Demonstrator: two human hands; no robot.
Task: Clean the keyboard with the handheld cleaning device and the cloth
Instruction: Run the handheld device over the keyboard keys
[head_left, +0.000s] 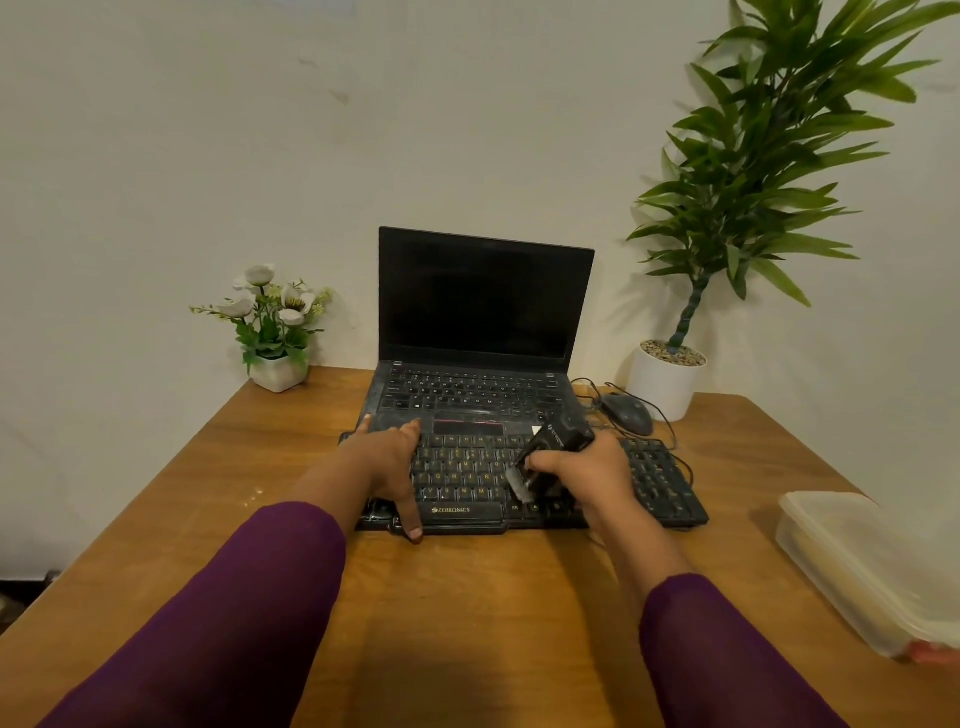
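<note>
Keyboard (467, 467) lies on the desk (467, 597) under both hands, against the laptop (483, 312) beyond them. The left hand (387, 457) rests flat on it, fingers straight and spread. The right hand (582, 467) grips the black handheld cleaning device (561, 439), its pale nozzle on keys just left of that hand.

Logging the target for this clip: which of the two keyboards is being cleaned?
The separate keyboard in front of the laptop: the right hand holds the cleaner on its keys, the left hand rests on its left end.
</note>
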